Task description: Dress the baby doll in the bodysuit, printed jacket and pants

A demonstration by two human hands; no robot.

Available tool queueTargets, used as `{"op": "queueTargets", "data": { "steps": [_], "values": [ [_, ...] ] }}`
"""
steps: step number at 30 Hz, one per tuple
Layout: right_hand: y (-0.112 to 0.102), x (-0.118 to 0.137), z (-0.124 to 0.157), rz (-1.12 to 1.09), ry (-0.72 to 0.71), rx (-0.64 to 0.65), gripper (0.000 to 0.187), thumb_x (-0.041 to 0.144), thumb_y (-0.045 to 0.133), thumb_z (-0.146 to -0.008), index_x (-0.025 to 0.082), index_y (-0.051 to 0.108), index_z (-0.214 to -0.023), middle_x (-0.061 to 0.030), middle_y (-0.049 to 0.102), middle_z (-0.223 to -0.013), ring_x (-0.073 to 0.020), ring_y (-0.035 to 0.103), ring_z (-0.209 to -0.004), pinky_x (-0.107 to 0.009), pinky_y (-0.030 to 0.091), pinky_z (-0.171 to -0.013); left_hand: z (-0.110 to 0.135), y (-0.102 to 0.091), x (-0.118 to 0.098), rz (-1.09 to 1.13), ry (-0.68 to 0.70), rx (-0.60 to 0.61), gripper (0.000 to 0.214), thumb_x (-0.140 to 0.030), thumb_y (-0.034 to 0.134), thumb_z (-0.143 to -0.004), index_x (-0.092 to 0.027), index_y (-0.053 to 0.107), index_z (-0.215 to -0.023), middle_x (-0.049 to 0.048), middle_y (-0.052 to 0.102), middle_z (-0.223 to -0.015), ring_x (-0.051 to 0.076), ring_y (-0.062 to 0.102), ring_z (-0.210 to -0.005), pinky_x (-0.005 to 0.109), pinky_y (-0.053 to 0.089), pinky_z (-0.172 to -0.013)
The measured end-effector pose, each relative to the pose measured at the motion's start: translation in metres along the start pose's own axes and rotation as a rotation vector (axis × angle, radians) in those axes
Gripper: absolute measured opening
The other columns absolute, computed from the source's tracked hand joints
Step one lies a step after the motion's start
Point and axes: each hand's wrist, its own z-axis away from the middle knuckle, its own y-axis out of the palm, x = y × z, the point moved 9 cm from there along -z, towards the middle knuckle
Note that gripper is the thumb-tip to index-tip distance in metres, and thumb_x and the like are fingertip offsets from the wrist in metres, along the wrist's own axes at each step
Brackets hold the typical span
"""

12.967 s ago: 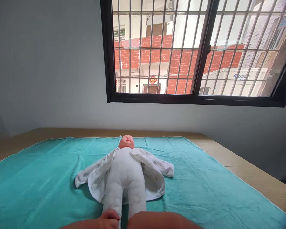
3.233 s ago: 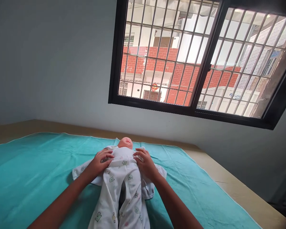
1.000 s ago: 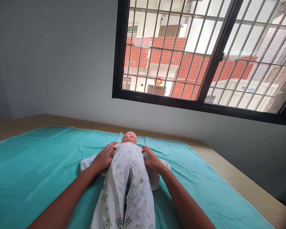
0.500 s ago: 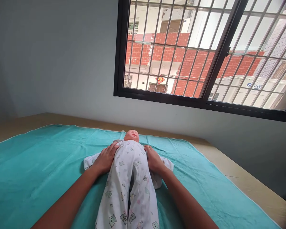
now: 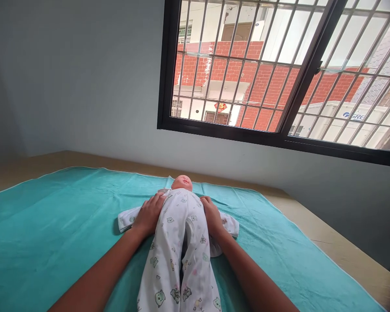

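Printed pants [image 5: 173, 234] on doll [image 5: 182, 183], faceup on teal towel [image 5: 58, 229]; waistband [image 5: 182, 191] up high. L hand [image 5: 150, 212] & R hand [image 5: 212, 215] curl at waist sides, can't tell if gripping pants. Step's prob. seating waistband; next move calls for even L/R tension.

Head-worn view, facing forward and down along nearby doll [image 5: 178, 212], window [image 5: 307, 73] beyond

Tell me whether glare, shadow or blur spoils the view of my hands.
Head view: bright, washed-out patches in the window, not on the left hand or right hand; head view: soft shadow beside the left-side sleeve; head view: no strong blur on the hands, though their thumbs are not clearly visible.
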Motion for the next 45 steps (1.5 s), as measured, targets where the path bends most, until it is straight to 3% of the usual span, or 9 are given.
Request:
{"op": "queueTargets", "data": {
  "steps": [7,16,22,28,30,32,35,40,45],
  "values": [
    [-0.003,0.002,0.0,-0.002,-0.02,-0.025,0.01,0.016,0.046,-0.081,0.023,0.053,-0.085,-0.0032,0.058,-0.1,-0.0183,0.055,-0.082,-0.027,0.038,-0.072,-0.001,-0.012,-0.009,-0.06,0.015,-0.054,0.026,-0.02,0.045,-0.09,-0.021,0.049,-0.116,0.0111,0.052,-0.131,0.026,0.051,-0.112,0.038,0.043,-0.091],
    [-0.002,0.011,0.007,0.176,-0.116,-0.027,0.021,0.014,0.043,-0.09,0.022,0.054,-0.105,-0.0108,0.056,-0.129,-0.026,0.049,-0.116,-0.042,0.033,-0.101,0.004,-0.01,-0.006,-0.123,-0.044,-0.03,0.038,-0.018,0.039,-0.092,-0.022,0.045,-0.129,0.011,0.045,-0.144,0.027,0.045,-0.125,0.043,0.039,-0.098],
    [-0.024,0.02,0.048,0.129,-0.146,-0.076,0.035,0.015,0.045,-0.088,0.023,0.052,-0.121,-0.0125,0.044,-0.143,-0.0307,0.039,-0.132,-0.051,0.033,-0.106,0.05,-0.042,-0.016,0.012,-0.058,-0.042,0.032,-0.016,0.042,-0.087,-0.021,0.053,-0.117,0.0117,0.051,-0.137,0.028,0.043,-0.129,0.047,0.034,-0.108],
    [-0.077,0.083,0.111,-0.16,-0.253,-0.143,0.017,0.02,0.049,-0.09,0.028,0.055,-0.104,-0.008,0.062,-0.109,-0.0241,0.057,-0.103,-0.041,0.046,-0.087,0.152,-0.073,-0.039,0.209,-0.238,0.338,0.009,-0.027,0.051,-0.082,-0.024,0.055,-0.075,0.0039,0.064,-0.085,0.022,0.06,-0.081,0.034,0.047,-0.072],
    [-0.066,0.127,0.132,-0.177,-0.422,0.035,0.004,0.024,0.057,-0.088,0.027,0.054,-0.087,-0.0025,0.064,-0.085,-0.0196,0.059,-0.082,-0.034,0.045,-0.074,0.174,-0.08,-0.053,0.251,-0.242,0.355,0.005,-0.03,0.058,-0.077,-0.025,0.058,-0.077,0.0044,0.065,-0.088,0.023,0.06,-0.084,0.035,0.048,-0.074],
    [-0.046,0.169,0.159,-0.059,-0.676,0.162,0.015,0.029,0.064,-0.085,0.025,0.052,-0.076,0.0007,0.061,-0.07,-0.0173,0.055,-0.067,-0.031,0.039,-0.063,0.185,-0.084,-0.064,0.285,-0.254,0.318,0.009,-0.031,0.063,-0.073,-0.027,0.06,-0.081,0.0049,0.067,-0.092,0.025,0.061,-0.087,0.036,0.049,-0.077],
    [-0.024,0.19,0.181,0.17,-0.808,0.091,0.018,0.029,0.067,-0.081,0.023,0.052,-0.073,-0.0003,0.061,-0.067,-0.0183,0.052,-0.061,-0.032,0.032,-0.057,0.188,-0.084,-0.075,0.351,-0.293,0.273,0.009,-0.03,0.061,-0.076,-0.028,0.061,-0.085,0.0051,0.068,-0.093,0.025,0.062,-0.087,0.036,0.05,-0.079],
    [-0.019,0.176,0.183,0.098,-0.694,0.087,0.013,0.018,0.064,-0.077,0.022,0.052,-0.075,-0.0015,0.064,-0.073,-0.0187,0.054,-0.064,-0.031,0.033,-0.058,0.182,-0.086,-0.087,0.554,-0.334,0.216,0.011,-0.031,0.049,-0.084,-0.028,0.059,-0.084,0.0028,0.068,-0.092,0.021,0.063,-0.087,0.032,0.051,-0.08],
    [-0.009,0.136,0.165,-0.622,-0.01,0.449,0.014,0.011,0.056,-0.067,0.023,0.051,-0.074,0.0037,0.056,-0.066,-0.0132,0.051,-0.061,-0.024,0.036,-0.056,0.176,-0.088,-0.09,0.58,-0.446,0.128,0.004,-0.029,0.052,-0.08,-0.027,0.056,-0.082,-0.0017,0.065,-0.082,0.018,0.062,-0.08,0.027,0.051,-0.072]
  ]
}}
